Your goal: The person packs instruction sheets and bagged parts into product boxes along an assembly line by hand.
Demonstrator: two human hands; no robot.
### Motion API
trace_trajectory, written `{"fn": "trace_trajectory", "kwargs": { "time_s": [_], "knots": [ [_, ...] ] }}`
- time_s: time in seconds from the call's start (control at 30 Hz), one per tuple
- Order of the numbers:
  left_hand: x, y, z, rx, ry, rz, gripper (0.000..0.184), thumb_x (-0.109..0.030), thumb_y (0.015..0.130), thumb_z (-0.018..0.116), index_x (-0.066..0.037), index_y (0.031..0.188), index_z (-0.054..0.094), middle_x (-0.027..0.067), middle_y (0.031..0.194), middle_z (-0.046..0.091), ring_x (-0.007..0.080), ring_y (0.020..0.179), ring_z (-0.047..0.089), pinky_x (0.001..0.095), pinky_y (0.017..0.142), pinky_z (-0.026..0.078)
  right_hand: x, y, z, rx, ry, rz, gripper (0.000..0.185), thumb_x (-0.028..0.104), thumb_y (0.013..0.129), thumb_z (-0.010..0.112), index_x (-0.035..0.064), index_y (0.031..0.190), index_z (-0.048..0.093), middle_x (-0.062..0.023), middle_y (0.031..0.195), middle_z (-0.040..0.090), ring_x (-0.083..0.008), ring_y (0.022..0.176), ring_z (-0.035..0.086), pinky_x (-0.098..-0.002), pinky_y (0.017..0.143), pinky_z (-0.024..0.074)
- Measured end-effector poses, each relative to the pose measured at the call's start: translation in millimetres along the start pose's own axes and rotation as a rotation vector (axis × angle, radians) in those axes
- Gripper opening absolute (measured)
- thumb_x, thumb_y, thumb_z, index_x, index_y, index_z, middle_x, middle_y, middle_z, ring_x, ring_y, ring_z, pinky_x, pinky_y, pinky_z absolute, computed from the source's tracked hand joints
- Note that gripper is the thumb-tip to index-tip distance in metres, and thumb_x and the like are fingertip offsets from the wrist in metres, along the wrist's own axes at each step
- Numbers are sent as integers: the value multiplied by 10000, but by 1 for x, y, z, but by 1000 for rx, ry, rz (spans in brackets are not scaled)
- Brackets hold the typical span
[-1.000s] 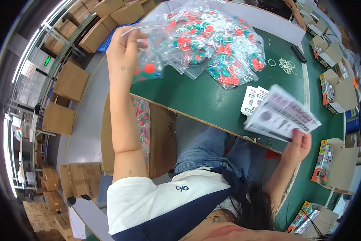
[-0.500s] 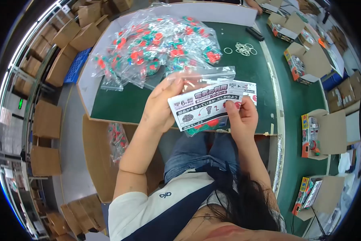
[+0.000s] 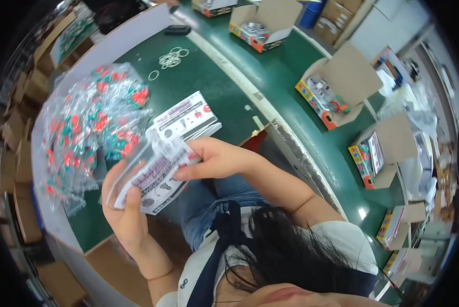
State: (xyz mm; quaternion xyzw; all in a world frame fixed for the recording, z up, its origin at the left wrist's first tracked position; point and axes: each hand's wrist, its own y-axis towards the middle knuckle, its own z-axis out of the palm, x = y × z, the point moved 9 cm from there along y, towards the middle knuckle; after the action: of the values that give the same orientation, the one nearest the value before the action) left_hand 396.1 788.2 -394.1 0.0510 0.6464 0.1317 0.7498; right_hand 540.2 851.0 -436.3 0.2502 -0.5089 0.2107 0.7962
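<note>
My left hand [image 3: 124,215] grips the left side of a clear zip bag [image 3: 121,180], its thumb over the front. A folded printed leaflet [image 3: 158,184] with Japanese text and small drawings lies against the bag; whether it is fully inside, I cannot tell. My right hand [image 3: 211,159] pinches the leaflet and bag at their right end. Just beyond my hands, a stack of similar leaflets [image 3: 188,116] rests on the green table. Left of it lies a heap of clear bags [image 3: 94,120] with red and green parts.
Loose pale rubber bands [image 3: 170,58] and a black object [image 3: 177,30] lie farther back on the table [image 3: 209,79]. To the right, open cardboard boxes [image 3: 324,100] with colourful sides stand along a green bench [image 3: 278,97]. A white board [image 3: 122,36] edges the table.
The view has swung right, so the heap now appears further left and more boxes show. Both hands still hold the bag and leaflet, now tilted; the leaflet stack is more exposed.
</note>
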Motion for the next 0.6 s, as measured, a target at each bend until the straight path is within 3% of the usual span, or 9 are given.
{"fn": "trace_trajectory", "kwargs": {
  "time_s": [0.03,0.07,0.13,0.17,0.27,0.33,0.4,0.5,0.6],
  "knots": [
    [-2,0,3,35,2,-10,487,-113,803,559,80,1209,371,232,1156,495,279,1057,506,369,922,372,-3,-6,10,183,-19,114,210,67,751,642,-7,936,574,-40,880,603,-112,851,542,-258,723,454],
    [1,2,7,64,0,-17,495,-118,810,547,80,1222,356,241,1164,485,287,1063,502,378,924,372,2,-13,-1,164,-34,105,210,67,751,642,-7,936,574,-40,880,603,-112,851,542,-258,723,454],
    [3,4,17,77,-31,3,503,-128,819,533,79,1234,338,247,1175,473,296,1071,496,389,926,372,31,-33,-37,-19,-284,-80,163,105,779,611,2,905,599,-36,898,611,-116,813,559,-259,701,458],
    [4,4,21,70,-52,18,510,-138,827,518,78,1245,321,254,1185,461,305,1078,490,401,927,371,40,-50,-75,-317,-429,80,149,115,794,591,8,898,600,-35,889,613,-122,794,566,-267,682,463],
    [14,5,13,68,-104,41,516,-154,841,493,75,1260,296,262,1199,442,319,1088,480,419,928,373,99,-131,-200,-865,-183,-368,213,97,835,535,27,1035,514,-68,985,586,-172,855,577,-332,724,499],
    [21,6,2,47,-135,63,512,-165,853,469,71,1268,283,265,1206,430,329,1094,474,433,925,377,131,-184,-262,-986,-78,-604,270,85,863,498,39,1126,456,-90,1049,568,-206,896,584,-376,751,523],
    [30,9,1,49,-154,43,503,-161,856,464,70,1266,286,261,1201,436,327,1090,476,430,922,380,154,-213,-281,-1036,-173,-695,251,89,864,501,35,1108,473,-101,1072,561,-212,941,569,-367,775,510],
    [41,13,6,54,-176,19,484,-154,862,454,70,1260,294,252,1190,448,322,1082,482,425,915,386,135,-247,-331,-1247,-190,-602,236,88,871,492,34,1100,483,-101,1076,557,-218,960,558,-355,803,492],
    [49,11,20,136,-123,-9,471,-159,864,453,72,1249,308,245,1180,457,311,1076,488,414,904,395,113,-252,-349,-1298,-190,-537,259,92,856,515,23,1104,484,-95,1073,560,-219,964,556,-342,814,476]
  ]
}}
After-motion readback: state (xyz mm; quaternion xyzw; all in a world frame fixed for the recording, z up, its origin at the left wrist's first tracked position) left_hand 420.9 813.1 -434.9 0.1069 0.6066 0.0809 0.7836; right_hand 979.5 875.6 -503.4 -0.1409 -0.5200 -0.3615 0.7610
